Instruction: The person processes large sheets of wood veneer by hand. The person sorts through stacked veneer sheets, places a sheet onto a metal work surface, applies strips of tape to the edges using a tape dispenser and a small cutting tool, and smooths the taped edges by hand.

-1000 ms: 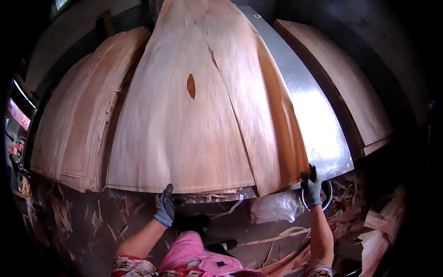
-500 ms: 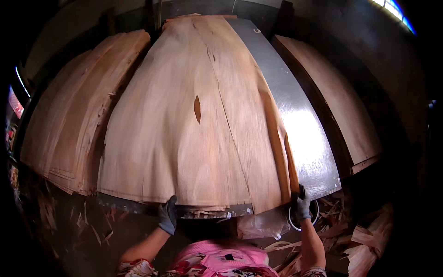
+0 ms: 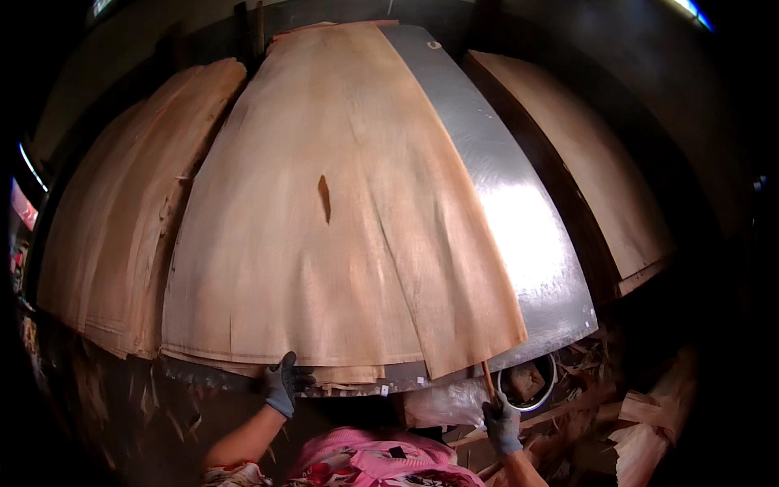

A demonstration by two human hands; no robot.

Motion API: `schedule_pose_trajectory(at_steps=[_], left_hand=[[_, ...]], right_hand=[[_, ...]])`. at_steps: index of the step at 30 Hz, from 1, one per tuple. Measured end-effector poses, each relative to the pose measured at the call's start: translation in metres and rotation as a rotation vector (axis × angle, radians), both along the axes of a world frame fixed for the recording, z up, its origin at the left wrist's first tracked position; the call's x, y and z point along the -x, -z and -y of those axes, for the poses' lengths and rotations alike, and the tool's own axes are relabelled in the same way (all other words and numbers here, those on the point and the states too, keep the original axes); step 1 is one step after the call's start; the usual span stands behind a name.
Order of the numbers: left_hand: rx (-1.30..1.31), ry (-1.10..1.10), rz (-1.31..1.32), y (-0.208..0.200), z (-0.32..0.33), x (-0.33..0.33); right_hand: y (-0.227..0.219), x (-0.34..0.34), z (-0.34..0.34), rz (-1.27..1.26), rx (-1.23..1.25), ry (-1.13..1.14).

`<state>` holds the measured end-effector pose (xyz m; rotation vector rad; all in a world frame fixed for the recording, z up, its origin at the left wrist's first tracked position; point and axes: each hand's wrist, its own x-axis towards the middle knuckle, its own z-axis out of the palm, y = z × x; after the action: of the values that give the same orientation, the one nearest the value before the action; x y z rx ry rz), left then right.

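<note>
Lying over the shiny worktop (image 3: pixel 454 89), a rippled wooden sheet (image 3: pixel 260 243) bears a pointed hole (image 3: pixel 324 200). At the sheet's near edge, the left hand (image 3: pixel 282 388) has its grip spread; the right hand (image 3: pixel 503 424) pinches a slim brown stick (image 3: pixel 488 379)

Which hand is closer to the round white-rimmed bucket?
Right: the right hand is beside the bucket, at its lower left; the left hand is much farther left, at the wood sheet's front edge.

White glare blazes off the grey panel (image 3: pixel 523 223) beside a softly blurred wood sheet (image 3: pixel 345 252) in this dim room, a bright strip (image 3: pixel 696 14) shining high at right; edges bow into blackness.
</note>
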<state>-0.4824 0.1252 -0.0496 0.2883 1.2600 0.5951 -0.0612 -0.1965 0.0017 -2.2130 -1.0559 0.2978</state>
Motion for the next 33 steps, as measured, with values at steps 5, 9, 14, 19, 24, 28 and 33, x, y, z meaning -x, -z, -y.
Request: schedule_pose_trajectory(at_steps=[5, 9, 14, 19, 24, 28, 33], left_hand=[[-0.052, -0.014, 0.031, 0.0, -0.003, -0.004], [-0.078, -0.013, -0.133, 0.001, -0.006, 0.004], [-0.01, 0.036, -0.1, -0.016, -0.005, -0.009], [-0.117, -0.064, -0.153, -0.001, 0.002, -0.005], [-0.094, -0.076, -0.198, -0.025, 0.003, -0.02], [-0.028, -0.062, -0.107, -0.009, -0.004, -0.004], [-0.052, -0.105, -0.015, -0.002, -0.005, 0.014]], right_hand=[[-0.035, -0.022, -0.061, -0.311, -0.033, 0.057], [-0.03, -0.038, -0.075, -0.596, -0.205, 0.083], [-0.023, -0.061, -0.067, -0.829, -0.358, 0.175], [-0.028, -0.099, -0.067, -0.918, -0.334, 0.195], [-0.016, -0.145, -0.053, -0.67, -0.327, 0.273], [-0.006, -0.16, -0.039, -0.52, -0.228, 0.235], [-0.005, -0.163, -0.038, -0.367, -0.127, 0.213]])
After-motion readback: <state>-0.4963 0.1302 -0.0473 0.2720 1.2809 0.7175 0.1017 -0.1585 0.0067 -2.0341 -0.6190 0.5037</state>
